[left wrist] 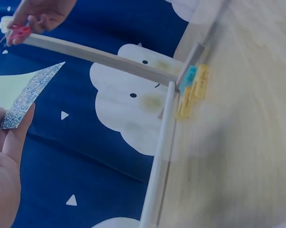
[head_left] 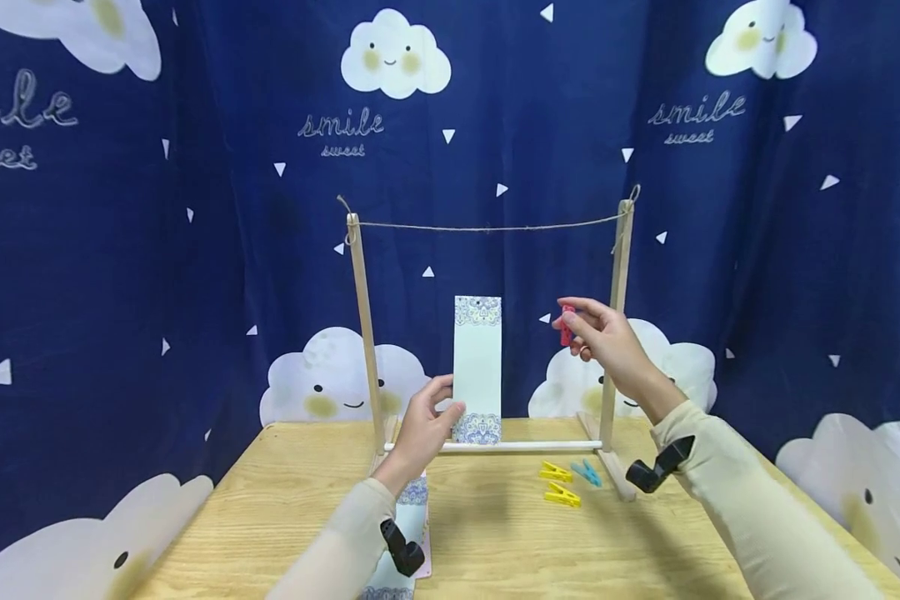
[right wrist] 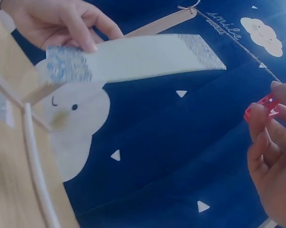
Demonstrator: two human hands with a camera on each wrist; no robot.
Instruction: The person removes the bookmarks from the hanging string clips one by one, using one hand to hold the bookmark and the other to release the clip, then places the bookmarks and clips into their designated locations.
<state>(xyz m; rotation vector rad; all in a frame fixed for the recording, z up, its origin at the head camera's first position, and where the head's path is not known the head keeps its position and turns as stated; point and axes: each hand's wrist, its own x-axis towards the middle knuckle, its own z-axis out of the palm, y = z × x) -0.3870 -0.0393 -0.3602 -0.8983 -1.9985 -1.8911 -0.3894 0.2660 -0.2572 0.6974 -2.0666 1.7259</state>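
Between thumb and fingers, my left hand (head_left: pixel 425 425) pinches a pale bookmark-like card (head_left: pixel 477 367) near its lower left edge. The card stands upright in the head view, with blue lace patterns at both ends. My right hand (head_left: pixel 607 337) holds a red clothespin (head_left: pixel 567 325) between thumb and fingertips, to the right of the card. A thin twine line (head_left: pixel 450 227) runs above both hands, between two wooden posts. In the right wrist view the red clothespin (right wrist: pixel 262 108) overlaps the end of the visible twine (right wrist: pixel 247 51).
Two yellow clothespins (head_left: pixel 562 495) and a blue clothespin (head_left: pixel 587 473) lie on the wooden table (head_left: pixel 487 533) by the right post (head_left: pixel 619 275). A white bar (head_left: pixel 525 447) joins the posts low down. More patterned cards (head_left: pixel 397 567) lie under my left forearm.
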